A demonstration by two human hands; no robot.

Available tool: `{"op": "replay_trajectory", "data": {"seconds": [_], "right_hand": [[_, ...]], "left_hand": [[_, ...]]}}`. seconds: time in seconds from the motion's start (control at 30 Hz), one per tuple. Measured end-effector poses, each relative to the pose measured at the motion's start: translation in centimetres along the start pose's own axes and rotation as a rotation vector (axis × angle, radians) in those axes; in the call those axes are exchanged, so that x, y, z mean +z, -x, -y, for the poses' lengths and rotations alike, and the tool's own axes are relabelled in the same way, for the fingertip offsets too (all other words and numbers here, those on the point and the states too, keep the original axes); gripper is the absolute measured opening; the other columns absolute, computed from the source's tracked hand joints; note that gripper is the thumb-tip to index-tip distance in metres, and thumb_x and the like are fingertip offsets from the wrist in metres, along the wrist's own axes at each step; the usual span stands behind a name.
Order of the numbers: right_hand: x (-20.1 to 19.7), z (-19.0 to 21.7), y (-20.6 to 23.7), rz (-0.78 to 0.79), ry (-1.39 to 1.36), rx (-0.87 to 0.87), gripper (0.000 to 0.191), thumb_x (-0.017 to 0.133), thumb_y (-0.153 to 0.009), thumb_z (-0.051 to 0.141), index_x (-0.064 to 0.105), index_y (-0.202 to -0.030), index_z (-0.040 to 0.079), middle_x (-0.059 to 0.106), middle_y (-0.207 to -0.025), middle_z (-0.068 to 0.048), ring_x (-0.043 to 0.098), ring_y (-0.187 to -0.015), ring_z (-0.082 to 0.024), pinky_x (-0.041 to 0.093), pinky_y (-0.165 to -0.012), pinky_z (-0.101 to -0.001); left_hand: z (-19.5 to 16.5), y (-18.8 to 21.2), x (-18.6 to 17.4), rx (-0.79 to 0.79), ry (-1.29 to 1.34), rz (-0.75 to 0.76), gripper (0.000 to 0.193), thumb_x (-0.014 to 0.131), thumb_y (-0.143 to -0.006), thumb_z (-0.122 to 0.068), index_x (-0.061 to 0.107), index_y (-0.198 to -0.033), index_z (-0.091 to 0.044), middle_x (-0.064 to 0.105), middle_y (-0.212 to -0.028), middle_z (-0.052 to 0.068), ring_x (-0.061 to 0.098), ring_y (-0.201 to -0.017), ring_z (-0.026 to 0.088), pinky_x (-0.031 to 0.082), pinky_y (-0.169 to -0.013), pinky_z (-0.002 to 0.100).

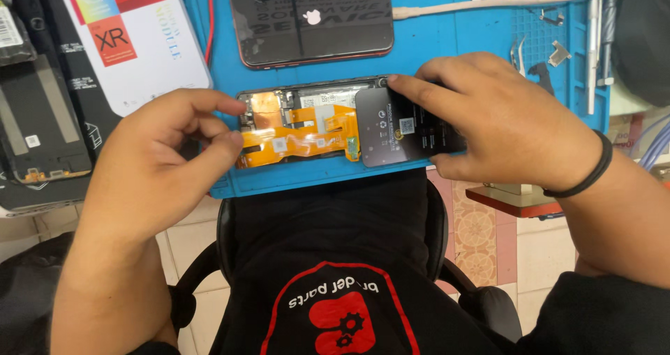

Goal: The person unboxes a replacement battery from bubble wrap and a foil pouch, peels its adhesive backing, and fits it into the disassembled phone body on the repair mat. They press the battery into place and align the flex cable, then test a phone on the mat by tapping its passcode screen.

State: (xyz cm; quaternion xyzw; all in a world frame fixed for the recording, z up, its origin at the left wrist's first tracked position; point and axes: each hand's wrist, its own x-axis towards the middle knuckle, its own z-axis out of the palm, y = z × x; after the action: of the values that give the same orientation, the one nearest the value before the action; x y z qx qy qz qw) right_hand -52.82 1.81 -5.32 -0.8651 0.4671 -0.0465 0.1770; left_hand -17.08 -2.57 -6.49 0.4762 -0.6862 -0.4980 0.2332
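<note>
An opened phone body (307, 111) with orange flex cables (300, 142) lies at the near edge of a blue work mat (447, 41). My left hand (160, 166) pinches the phone's left end between thumb and forefinger. My right hand (509, 121), with a black band on the wrist, grips a dark battery (398, 128) lying over the right half of the phone, fingers along its far and near edges.
A second phone (314, 20) lies screen-down farther back on the mat, beside a white cable (488, 4). Small metal parts and tweezers (520, 51) sit at the right. A white parts box (132, 34) and dark panels (42, 117) lie left. Below is a black chair (328, 257).
</note>
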Motion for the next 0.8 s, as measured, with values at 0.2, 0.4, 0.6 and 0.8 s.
{"op": "replay_trajectory", "data": {"seconds": [0.2,0.4,0.6,0.8], "right_hand": [[0.1,0.4,-0.8,0.048,0.135,0.01,0.108,0.088,-0.055,0.038,0.052,-0.151,0.007,0.057,-0.133,-0.017,0.055,-0.112,-0.041,0.047,-0.095,-0.0469],[0.8,3.5,-3.8,-0.105,0.053,-0.156,0.093,0.087,-0.068,0.039,0.05,-0.146,0.004,0.056,-0.127,-0.017,0.058,-0.112,-0.039,0.046,-0.096,-0.0508],[1.7,5.7,-7.4,-0.106,0.123,-0.247,0.101,0.082,-0.058,0.027,0.046,-0.15,0.003,0.057,-0.123,-0.02,0.059,-0.105,-0.038,0.048,-0.092,-0.0498],[1.8,6.7,-8.7,-0.055,0.163,-0.18,0.1,0.08,-0.06,0.02,0.044,-0.151,0.001,0.057,-0.115,-0.022,0.059,-0.099,-0.041,0.05,-0.089,-0.0488]], "left_hand": [[0.2,0.0,0.4,0.043,0.006,-0.008,0.027,0.071,-0.092,-0.004,0.069,-0.118,-0.001,0.069,-0.08,0.001,0.061,-0.073,0.005,0.05,-0.064,0.021],[0.1,0.3,0.5,0.05,0.006,-0.026,0.029,0.071,-0.092,-0.004,0.068,-0.121,-0.002,0.069,-0.078,0.0,0.059,-0.069,0.005,0.048,-0.063,0.021],[-0.7,1.3,1.2,0.086,-0.063,-0.089,0.057,0.072,-0.089,-0.005,0.052,-0.142,-0.004,0.067,-0.077,0.0,0.06,-0.071,0.007,0.049,-0.068,0.023],[-0.3,0.9,0.9,0.104,-0.015,-0.038,0.07,0.07,-0.091,-0.005,0.039,-0.155,-0.006,0.067,-0.077,0.0,0.067,-0.073,0.009,0.052,-0.068,0.025]]}}
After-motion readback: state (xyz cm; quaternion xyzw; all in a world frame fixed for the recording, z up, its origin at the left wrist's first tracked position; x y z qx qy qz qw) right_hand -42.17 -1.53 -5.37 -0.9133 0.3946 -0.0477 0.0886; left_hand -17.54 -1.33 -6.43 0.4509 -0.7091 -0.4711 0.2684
